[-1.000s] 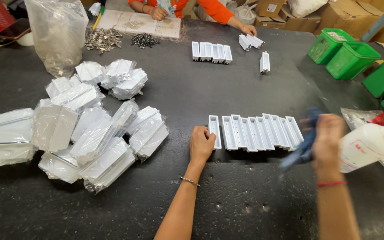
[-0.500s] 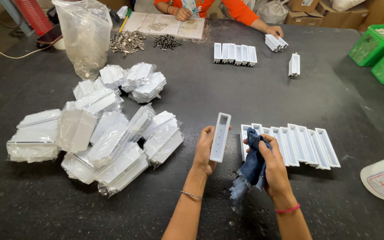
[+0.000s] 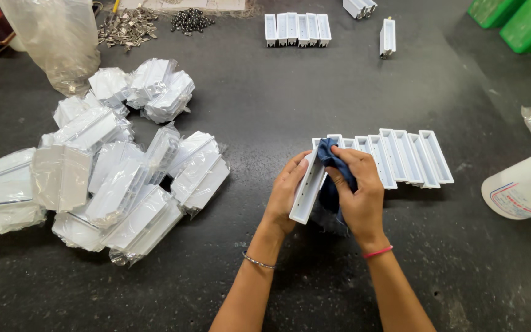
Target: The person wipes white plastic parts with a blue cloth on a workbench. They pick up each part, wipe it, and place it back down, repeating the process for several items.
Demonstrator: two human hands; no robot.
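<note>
Head view looks straight down at a white plastic channel piece (image 3: 308, 189), long and narrow with a row of small holes, held tilted just above the dark table (image 3: 314, 86). The left hand (image 3: 285, 195) is wrapped around its left edge, fingers closed on it. The right hand (image 3: 356, 192) is clamped on a blue cloth (image 3: 332, 161) and presses it against the top end of that piece, so it looks like wiping is in progress on this one.

Right behind the hands sits a row of matching white pieces (image 3: 401, 157) lying side by side, open side up. Can't tell from here which of those are already wiped and which aren't, so my guess is one is in hand and roughly a handful remain in the row either way.

Further out on the left there's a big heap of bagged white parts (image 3: 112, 166), all sealed in clear plastic, so that looks like plenty not yet unpacked. At the far edge, another short row of white pieces (image 3: 297, 29) and a single one (image 3: 387, 37) beside it. A white bottle (image 3: 523, 184) lies at the right edge, and green bins (image 3: 517, 21) sit in the far corner.
</note>
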